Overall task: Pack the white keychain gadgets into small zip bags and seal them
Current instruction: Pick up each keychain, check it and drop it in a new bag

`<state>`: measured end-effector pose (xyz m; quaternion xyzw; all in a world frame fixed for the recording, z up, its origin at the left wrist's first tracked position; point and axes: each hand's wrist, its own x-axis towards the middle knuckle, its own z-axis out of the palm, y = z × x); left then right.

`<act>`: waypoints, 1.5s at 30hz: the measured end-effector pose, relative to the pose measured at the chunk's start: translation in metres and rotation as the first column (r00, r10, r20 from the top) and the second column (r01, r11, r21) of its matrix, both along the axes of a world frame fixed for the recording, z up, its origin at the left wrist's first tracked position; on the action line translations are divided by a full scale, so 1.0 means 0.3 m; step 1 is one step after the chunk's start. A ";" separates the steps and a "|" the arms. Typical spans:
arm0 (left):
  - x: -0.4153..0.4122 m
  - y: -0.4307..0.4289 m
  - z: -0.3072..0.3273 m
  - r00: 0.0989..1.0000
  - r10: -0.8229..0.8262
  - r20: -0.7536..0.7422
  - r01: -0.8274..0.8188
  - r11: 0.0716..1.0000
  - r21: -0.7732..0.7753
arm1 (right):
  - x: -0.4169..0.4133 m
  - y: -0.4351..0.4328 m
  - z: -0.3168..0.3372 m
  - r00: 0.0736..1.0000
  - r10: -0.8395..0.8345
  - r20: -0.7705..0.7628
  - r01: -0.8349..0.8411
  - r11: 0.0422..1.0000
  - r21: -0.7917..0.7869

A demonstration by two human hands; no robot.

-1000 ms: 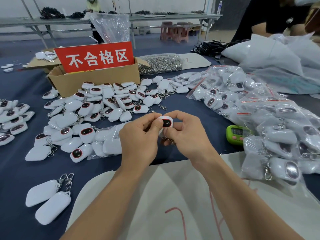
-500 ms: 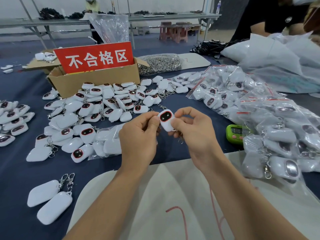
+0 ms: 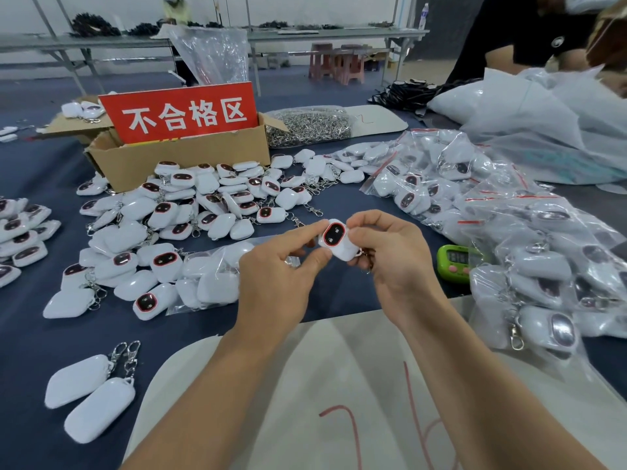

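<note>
Since a second ago, keychain gadget (image 3: 336, 239) has turned face-up; left hand (image 3: 281, 276) pinches it, right hand (image 3: 390, 262) grips its other end.

Dark blue cloth-covered desk (image 3: 34, 351), long grey metal-legged tables (image 3: 339, 37) across the back, reddish stools (image 3: 339, 62) near them, white wall (image 3: 135, 8), blue-grey floor (image 3: 135, 81), flat even light.

Person's left hand (image 3: 274, 276) and right hand (image 3: 393, 262) are bare. Both forearms (image 3: 210, 395) bare too, right down to the frame edge.
</note>
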<state>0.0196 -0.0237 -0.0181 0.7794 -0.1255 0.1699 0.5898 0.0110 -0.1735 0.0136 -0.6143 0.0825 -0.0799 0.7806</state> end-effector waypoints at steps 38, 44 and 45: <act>0.003 -0.004 -0.020 0.994 0.037 0.099 -0.060 0.967 0.246 | 0.014 0.026 -0.040 0.989 0.058 -0.132 -0.072 0.992 -0.106; 0.011 0.013 -0.019 0.994 0.051 0.098 -0.070 0.977 0.201 | 0.005 0.023 -0.024 0.971 0.099 -0.216 -0.147 0.964 -0.221; 0.011 0.015 -0.019 0.990 0.055 0.132 -0.082 0.974 0.210 | 0.004 0.027 -0.027 0.969 0.084 -0.233 -0.142 0.959 -0.245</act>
